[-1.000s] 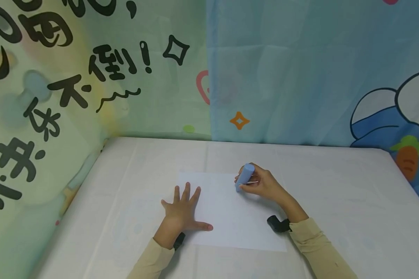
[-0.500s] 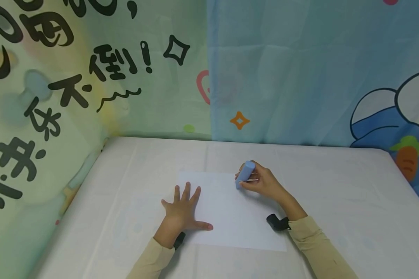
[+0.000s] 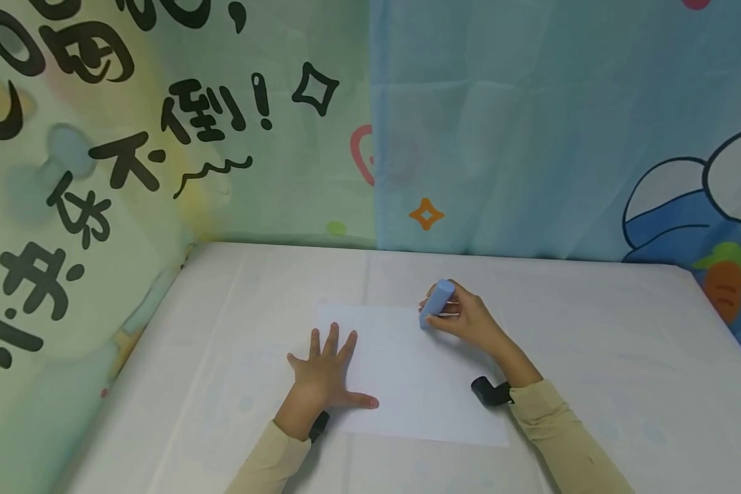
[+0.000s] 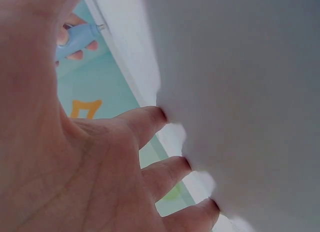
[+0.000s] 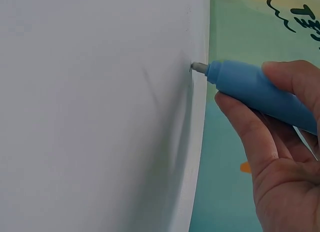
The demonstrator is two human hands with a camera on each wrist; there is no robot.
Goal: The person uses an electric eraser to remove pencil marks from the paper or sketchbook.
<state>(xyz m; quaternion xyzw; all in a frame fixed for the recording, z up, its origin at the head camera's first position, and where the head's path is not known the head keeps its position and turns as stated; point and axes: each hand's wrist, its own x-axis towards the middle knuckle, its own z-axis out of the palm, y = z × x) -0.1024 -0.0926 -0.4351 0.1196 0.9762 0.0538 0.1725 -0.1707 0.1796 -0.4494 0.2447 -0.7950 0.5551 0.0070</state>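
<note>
A white sheet of paper (image 3: 401, 391) lies on the white-covered table. My left hand (image 3: 320, 379) rests with fingers spread on its left part, and in the left wrist view the fingertips (image 4: 159, 114) touch the surface. My right hand (image 3: 469, 319) pinches a thick light-blue pen (image 3: 436, 305) between thumb and fingers near the sheet's far edge. The right wrist view shows the pen's narrow grey tip (image 5: 200, 67) at the white surface; whether it touches is hard to tell. The pen body (image 5: 260, 87) is tilted, its rear end partly hidden by the hand.
White cloth covers the table (image 3: 593, 329) on all sides of the sheet. Behind stands a blue printed curtain (image 3: 500, 137), with a green one bearing black lettering (image 3: 204, 113) at the left. A black wrist device (image 3: 490, 393) sits by the right sleeve.
My right hand has moved slightly away toward the table's far side, taking the pen with it. The left hand stays in place on the sheet. The head view has shifted a little.
</note>
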